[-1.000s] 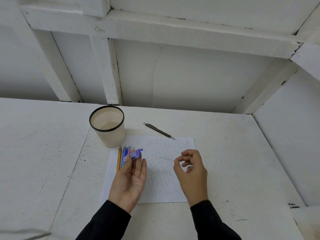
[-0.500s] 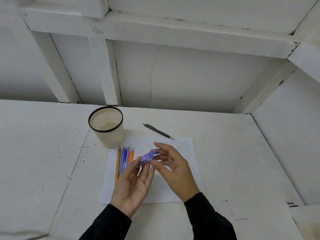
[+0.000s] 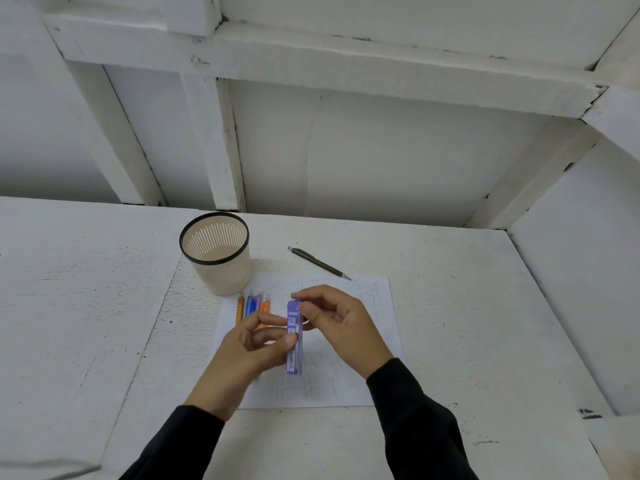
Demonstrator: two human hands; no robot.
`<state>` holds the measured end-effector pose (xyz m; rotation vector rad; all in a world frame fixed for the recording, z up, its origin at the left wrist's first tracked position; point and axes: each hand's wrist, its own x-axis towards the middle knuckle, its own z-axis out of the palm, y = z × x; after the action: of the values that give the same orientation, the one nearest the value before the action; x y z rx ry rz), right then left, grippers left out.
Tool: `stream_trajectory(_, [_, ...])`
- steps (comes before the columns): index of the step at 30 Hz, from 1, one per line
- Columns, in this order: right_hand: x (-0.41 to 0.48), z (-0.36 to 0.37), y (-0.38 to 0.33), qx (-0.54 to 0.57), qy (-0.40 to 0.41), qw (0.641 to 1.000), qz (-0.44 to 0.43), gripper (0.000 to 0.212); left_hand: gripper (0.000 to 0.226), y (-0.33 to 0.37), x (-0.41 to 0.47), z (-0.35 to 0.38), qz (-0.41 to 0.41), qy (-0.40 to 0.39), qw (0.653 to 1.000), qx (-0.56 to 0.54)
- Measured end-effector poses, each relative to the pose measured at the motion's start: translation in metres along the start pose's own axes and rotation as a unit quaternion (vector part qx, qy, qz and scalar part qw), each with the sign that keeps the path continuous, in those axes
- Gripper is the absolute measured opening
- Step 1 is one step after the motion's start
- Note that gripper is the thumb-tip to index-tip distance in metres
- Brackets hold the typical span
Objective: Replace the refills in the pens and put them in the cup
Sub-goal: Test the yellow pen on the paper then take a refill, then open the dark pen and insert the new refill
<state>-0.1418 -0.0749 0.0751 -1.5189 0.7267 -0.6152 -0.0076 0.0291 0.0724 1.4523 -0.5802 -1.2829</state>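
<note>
A purple refill case marked 2B stands upright above the scribbled paper sheet. My left hand grips its middle between thumb and fingers. My right hand pinches the case's top end. Several coloured pens, yellow, blue, purple and orange, lie side by side on the sheet's left edge, partly hidden behind my left hand. A beige slotted cup with a black rim stands empty just beyond them. A dark pen lies alone past the sheet.
The white table ends at a white wall on the right and white beams at the back. A seam runs down the tabletop left of the sheet.
My right hand came from the right over to the case and took hold of its top. My left hand turned the case from lying slanted to standing upright, nearer the sheet's middle.
</note>
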Motion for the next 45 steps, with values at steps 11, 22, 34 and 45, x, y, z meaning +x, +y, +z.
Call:
stream_trajectory(11, [0.064,-0.039,0.036,-0.339,0.166,0.924,0.059,0.029,0.034,-0.021,0.012,0.007,0.109,0.117,0.862,0.481])
stream_trajectory(22, [0.084,-0.045,0.062,-0.596,0.125,0.793,0.027,0.023,0.031,-0.04,0.023,0.003,0.112,0.117,0.811,0.562])
stream_trajectory(34, [-0.002,0.002,0.015,-0.077,0.039,0.989,0.118,0.012,0.037,-0.009,0.023,0.021,0.149,0.095,0.977,0.116])
stream_trajectory(45, [-0.009,0.0,-0.015,-0.127,0.1,0.986,0.028,0.019,0.016,-0.014,0.016,0.01,0.237,0.12,0.932,0.245])
